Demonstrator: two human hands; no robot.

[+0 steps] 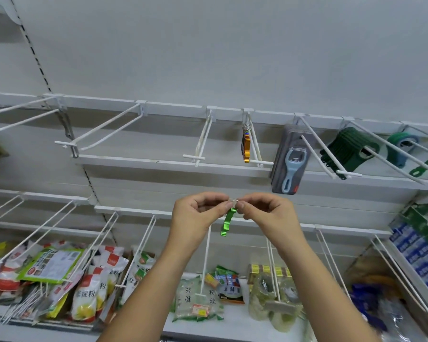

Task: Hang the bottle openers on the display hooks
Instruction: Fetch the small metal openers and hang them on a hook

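Note:
A green bottle opener (227,222) hangs from a small metal key ring (233,200) at the middle of the view. My left hand (198,215) and my right hand (267,213) each pinch that ring from either side with thumb and forefinger. Above them, on the upper rail, a white display hook (253,141) carries several openers (245,146), the front one orange, hanging by their rings. The empty hook (201,141) to its left ends in a short crossbar.
To the right hang a grey-carded peeler (288,160), dark green tools (346,149) and a green-blue tool (400,146). More empty white hooks (101,130) reach out at left. Below, a shelf (235,314) bears food packets (89,287) under long wire hooks.

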